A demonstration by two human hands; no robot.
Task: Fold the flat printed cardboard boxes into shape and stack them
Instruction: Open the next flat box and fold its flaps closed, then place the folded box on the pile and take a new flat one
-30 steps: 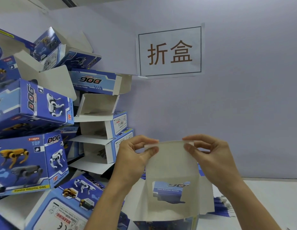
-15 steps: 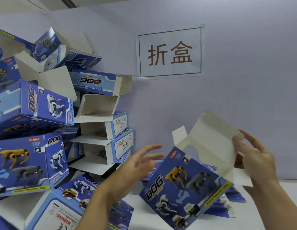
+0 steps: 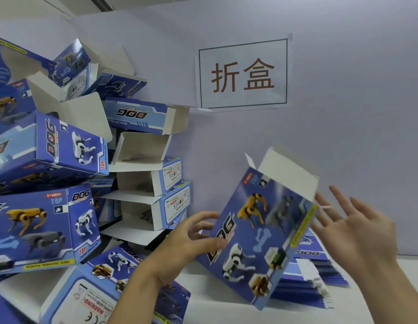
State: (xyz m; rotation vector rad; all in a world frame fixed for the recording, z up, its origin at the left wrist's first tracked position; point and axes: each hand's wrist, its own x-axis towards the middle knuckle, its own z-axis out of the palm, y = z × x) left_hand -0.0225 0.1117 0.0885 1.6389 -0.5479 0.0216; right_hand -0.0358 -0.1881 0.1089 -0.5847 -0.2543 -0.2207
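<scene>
While the left hand (image 3: 180,249) curls its fingers (image 3: 203,240) round the tilted blue box (image 3: 257,232) at its left edge, the right hand (image 3: 357,232) sits just beside the box's right edge, fingers spread wide, holding nothing. Box is above the desk (image 3: 217,300), white top flap (image 3: 287,174) open. Folded boxes (image 3: 46,218) piled left, flat box stack (image 3: 313,272) behind.

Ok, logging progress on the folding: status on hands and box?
Left hand gripping the box by its left edge. Right hand open, fingers spread beside its right edge. Box tilted, top flap open. Nothing in the way.
</scene>
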